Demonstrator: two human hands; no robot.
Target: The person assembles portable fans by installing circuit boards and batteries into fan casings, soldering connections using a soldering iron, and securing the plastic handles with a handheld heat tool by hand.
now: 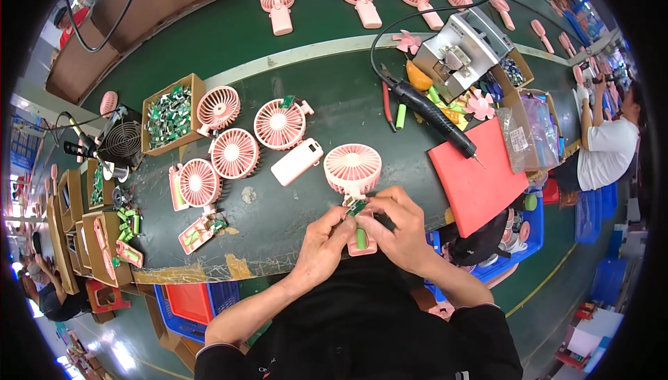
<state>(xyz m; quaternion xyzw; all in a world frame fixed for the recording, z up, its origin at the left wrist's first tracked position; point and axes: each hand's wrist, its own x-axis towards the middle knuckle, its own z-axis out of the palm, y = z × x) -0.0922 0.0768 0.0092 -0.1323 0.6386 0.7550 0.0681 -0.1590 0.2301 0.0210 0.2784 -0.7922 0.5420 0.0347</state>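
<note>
The fan [353, 167] lies at the tabletop's [271, 216] near edge, where left hand [324, 242] and right hand [402, 232] each have their grip pinched on its board [355, 207]. It looks partway done: board and green cell [361, 239] sit exposed, the handle [371, 247] not yet closed. Nearby fans [235, 153] seem unfinished too, while belt fans [280, 19] appear whole.

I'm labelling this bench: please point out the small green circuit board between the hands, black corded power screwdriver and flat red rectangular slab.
Small green circuit board [356, 207]: head view, exposed face.
Black corded power screwdriver [435, 117]: head view, handle middle.
Flat red rectangular slab [479, 178]: head view, top surface.
</note>
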